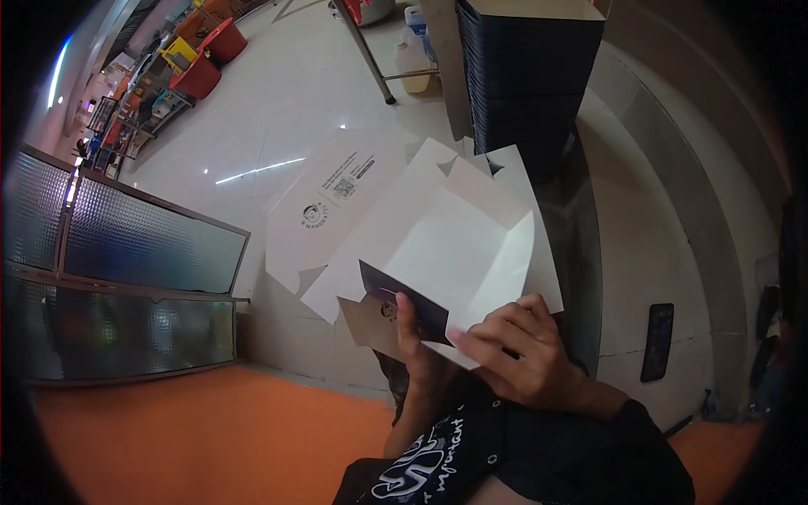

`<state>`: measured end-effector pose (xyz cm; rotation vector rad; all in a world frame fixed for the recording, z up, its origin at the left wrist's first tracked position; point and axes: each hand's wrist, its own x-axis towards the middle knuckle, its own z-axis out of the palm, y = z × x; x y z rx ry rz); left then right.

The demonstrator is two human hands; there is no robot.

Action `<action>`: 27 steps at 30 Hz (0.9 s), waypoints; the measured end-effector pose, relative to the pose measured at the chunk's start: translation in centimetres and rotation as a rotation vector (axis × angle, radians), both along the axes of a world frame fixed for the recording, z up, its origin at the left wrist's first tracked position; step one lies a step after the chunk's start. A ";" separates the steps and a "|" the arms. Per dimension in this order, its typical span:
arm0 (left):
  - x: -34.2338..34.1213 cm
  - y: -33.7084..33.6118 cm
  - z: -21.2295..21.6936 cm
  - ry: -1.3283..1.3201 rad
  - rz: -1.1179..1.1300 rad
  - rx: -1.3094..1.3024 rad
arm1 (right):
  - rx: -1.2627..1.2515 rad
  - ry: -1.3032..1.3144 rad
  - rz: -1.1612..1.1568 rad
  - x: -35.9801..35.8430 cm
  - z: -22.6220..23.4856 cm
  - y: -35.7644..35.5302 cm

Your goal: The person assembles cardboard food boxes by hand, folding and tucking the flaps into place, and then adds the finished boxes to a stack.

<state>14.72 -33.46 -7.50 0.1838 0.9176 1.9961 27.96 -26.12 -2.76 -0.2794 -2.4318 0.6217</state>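
Observation:
In front of me is a part-folded cardboard box (446, 236), white inside, with some walls raised and a wide printed lid panel (324, 202) spread out to the left. Its near wall shows a dark outer face and a brown side flap. My left hand (418, 349) grips this near wall from below, the thumb lying up against the dark face and the other fingers hidden. At the near right corner, my right hand (526, 358) is closed on the box edge with bent fingers, its fingertips close to the left thumb.
A tall stack of dark flat cardboard (528, 84) stands beyond the box to the right. A phone (657, 342) lies on the tiled ledge at right. Frosted glass panels (151, 236) stand at left. Farther off are red tubs (198, 76), a metal-legged stand (370, 59) and a plastic jug (412, 61).

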 end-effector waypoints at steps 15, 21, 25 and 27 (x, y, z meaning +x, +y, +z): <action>-1.4 0.8 0.2 0.131 0.134 -0.255 | 0.037 -0.112 0.250 0.2 -0.2 2.1; -0.2 1.2 -0.5 0.277 0.131 -0.148 | -0.221 0.043 0.174 -0.7 -1.2 2.5; 0.0 0.7 -0.7 0.301 0.139 -0.190 | -0.440 0.180 -0.196 -1.7 -0.9 0.7; 0.1 0.9 0.0 0.277 0.133 -0.146 | -0.418 0.216 -0.246 -1.8 -1.6 0.7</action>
